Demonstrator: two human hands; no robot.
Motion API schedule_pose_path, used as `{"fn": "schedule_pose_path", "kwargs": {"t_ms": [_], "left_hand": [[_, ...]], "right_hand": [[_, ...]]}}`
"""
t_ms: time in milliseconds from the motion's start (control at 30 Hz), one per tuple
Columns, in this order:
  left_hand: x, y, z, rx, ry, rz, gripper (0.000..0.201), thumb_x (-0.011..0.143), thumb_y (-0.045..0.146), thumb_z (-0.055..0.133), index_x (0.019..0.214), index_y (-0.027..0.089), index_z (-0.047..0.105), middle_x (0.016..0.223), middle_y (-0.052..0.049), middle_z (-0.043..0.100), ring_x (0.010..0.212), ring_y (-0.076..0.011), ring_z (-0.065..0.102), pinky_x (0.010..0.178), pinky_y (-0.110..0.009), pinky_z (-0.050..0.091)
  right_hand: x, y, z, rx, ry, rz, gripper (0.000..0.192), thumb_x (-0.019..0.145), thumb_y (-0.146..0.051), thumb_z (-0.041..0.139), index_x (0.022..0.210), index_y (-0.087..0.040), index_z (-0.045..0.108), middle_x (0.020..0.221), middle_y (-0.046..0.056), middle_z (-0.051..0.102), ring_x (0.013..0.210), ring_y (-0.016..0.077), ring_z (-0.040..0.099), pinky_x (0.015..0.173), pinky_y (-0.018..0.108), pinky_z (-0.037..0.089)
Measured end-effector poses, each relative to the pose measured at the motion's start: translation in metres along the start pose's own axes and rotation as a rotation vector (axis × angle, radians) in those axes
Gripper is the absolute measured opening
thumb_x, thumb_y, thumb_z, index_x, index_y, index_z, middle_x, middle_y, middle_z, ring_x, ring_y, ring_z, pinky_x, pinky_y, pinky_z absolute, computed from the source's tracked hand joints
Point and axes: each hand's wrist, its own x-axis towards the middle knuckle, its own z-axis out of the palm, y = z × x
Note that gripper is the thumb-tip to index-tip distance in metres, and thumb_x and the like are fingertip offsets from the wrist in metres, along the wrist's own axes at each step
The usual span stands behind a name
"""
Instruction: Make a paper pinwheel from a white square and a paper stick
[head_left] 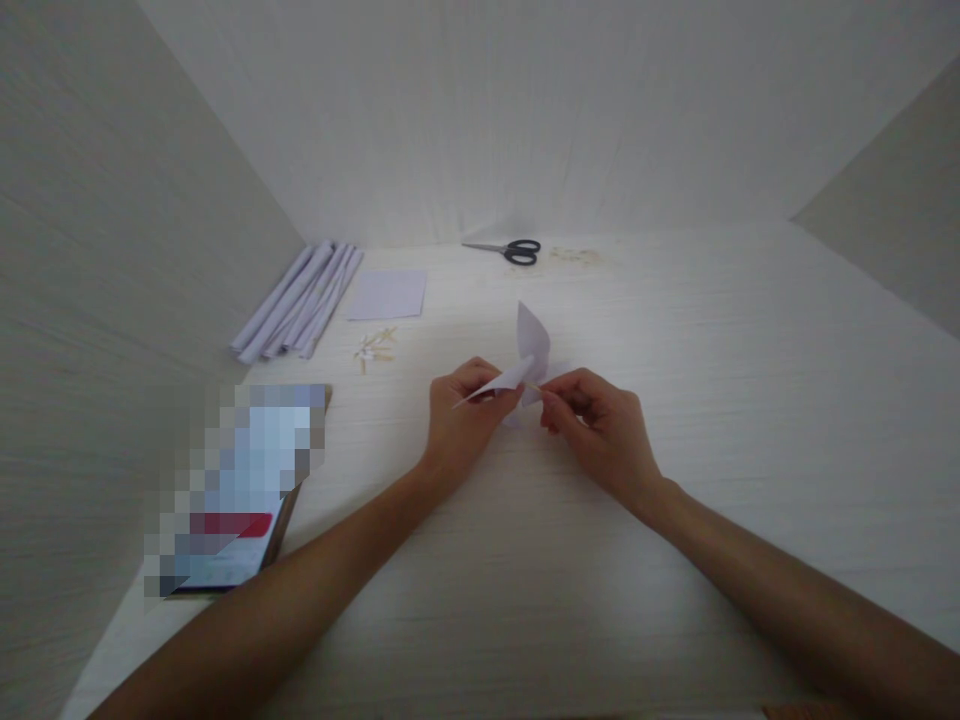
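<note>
A white paper pinwheel with curved, pointed blades is held up over the middle of the table. My left hand is closed on it, thumb and fingers pinching near its centre. From the right, my right hand pinches a thin, pale stick whose tip meets the middle of the paper. The fingers and folded blades hide where stick and paper join, so I cannot tell whether the stick passes through.
Several rolled paper tubes lie at the back left beside a square paper sheet. Short pale sticks are scattered in front. Black-handled scissors rest near the back wall, beside small scraps. A blurred-out tablet lies by my left forearm.
</note>
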Motion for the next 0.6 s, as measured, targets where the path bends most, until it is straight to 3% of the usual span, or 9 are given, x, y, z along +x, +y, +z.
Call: {"fn": "schedule_pose_path", "kwargs": {"t_ms": [200, 400, 600], "left_hand": [[-0.0034, 0.0015, 0.0023, 0.0, 0.013, 0.077, 0.005, 0.062, 0.017, 0.061, 0.057, 0.017, 0.063, 0.061, 0.002, 0.055, 0.06, -0.0096, 0.049, 0.054, -0.02, 0.037], [-0.007, 0.0047, 0.0037, 0.066, 0.018, 0.041, 0.007, 0.064, 0.019, 0.06, 0.059, 0.016, 0.063, 0.058, 0.002, 0.058, 0.057, -0.0095, 0.049, 0.053, -0.02, 0.038], [-0.006, 0.0064, 0.0069, 0.043, 0.052, -0.007, 0.006, 0.062, 0.017, 0.061, 0.057, 0.015, 0.065, 0.054, 0.001, 0.058, 0.052, -0.0092, 0.049, 0.049, -0.019, 0.038]], "right_hand": [[-0.0018, -0.0005, 0.0059, 0.17, -0.036, 0.117, 0.012, 0.077, -0.027, 0.05, 0.069, -0.018, 0.051, 0.05, -0.003, 0.055, 0.045, 0.0082, 0.05, 0.043, 0.02, 0.038], [0.0015, -0.0061, 0.0086, 0.415, -0.076, 0.282, 0.016, 0.075, -0.027, 0.054, 0.063, -0.016, 0.052, 0.045, -0.003, 0.054, 0.038, 0.006, 0.047, 0.039, 0.017, 0.037], [0.0039, -0.0059, 0.0084, 0.507, -0.06, 0.335, 0.014, 0.072, -0.025, 0.056, 0.062, -0.015, 0.054, 0.043, -0.004, 0.054, 0.037, 0.0052, 0.045, 0.038, 0.017, 0.036]]}}
